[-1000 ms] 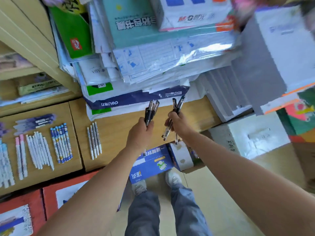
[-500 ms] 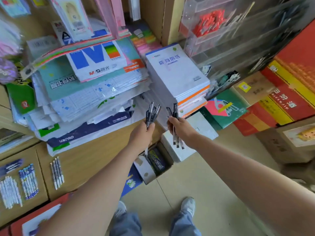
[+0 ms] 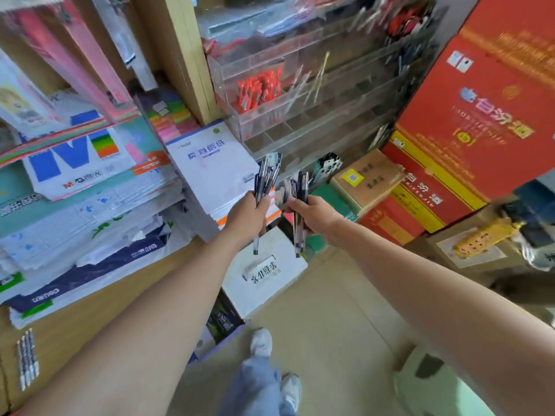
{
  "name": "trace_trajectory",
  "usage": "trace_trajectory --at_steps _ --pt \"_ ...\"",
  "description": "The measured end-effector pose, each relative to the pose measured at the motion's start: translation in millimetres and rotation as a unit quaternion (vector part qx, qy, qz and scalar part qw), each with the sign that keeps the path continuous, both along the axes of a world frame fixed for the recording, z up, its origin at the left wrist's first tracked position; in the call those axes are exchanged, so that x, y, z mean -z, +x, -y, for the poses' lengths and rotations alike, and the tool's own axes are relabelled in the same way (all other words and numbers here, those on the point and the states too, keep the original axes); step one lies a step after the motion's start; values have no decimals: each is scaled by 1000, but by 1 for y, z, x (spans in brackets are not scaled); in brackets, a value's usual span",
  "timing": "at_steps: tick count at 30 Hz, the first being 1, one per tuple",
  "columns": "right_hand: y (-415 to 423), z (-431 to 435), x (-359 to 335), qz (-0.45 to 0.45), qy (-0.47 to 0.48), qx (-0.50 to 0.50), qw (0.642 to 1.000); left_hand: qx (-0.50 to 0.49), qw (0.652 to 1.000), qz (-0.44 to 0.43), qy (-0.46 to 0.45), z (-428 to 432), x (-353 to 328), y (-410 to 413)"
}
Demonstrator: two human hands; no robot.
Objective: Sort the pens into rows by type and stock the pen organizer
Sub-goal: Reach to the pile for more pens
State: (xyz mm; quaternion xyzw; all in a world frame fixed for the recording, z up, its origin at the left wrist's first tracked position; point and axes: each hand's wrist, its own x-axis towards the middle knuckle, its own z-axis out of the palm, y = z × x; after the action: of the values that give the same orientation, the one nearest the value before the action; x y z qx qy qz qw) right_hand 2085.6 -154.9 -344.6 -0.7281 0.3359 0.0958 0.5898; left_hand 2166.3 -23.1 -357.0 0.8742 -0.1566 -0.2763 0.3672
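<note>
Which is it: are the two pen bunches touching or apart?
Cannot tell. Head view: left-hand pens and right-hand pens are apart low down, but their blurred tops nearly meet.

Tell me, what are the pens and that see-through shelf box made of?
The pens gripped in the left hand and right hand look like plastic: clear barrels, dark caps. The pen organizer looks like glossy clear acrylic or similar plastic, since red packs show through its walls. Blur leaves this uncertain.

Bare forearms [image 3: 168,310], bare left hand [image 3: 246,216] and right hand [image 3: 316,216], faded blue-grey jeans [image 3: 255,382], white sneakers [image 3: 260,343].
</note>
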Motion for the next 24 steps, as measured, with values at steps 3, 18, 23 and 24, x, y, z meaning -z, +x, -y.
trace_trajectory --at_steps 3,18,23,24 --pt "11 38 -8 9 12 27 1000 2 1000 0 -11 36 -9 16" --pt "135 203 -18 74 43 171 982 26 998 -6 -49 168 -22 133" --pt "175 252 -22 110 71 174 976 -7 998 -16 -64 209 -18 161" --pt "184 264 -21 115 73 170 976 -14 998 -18 -66 218 -16 166"
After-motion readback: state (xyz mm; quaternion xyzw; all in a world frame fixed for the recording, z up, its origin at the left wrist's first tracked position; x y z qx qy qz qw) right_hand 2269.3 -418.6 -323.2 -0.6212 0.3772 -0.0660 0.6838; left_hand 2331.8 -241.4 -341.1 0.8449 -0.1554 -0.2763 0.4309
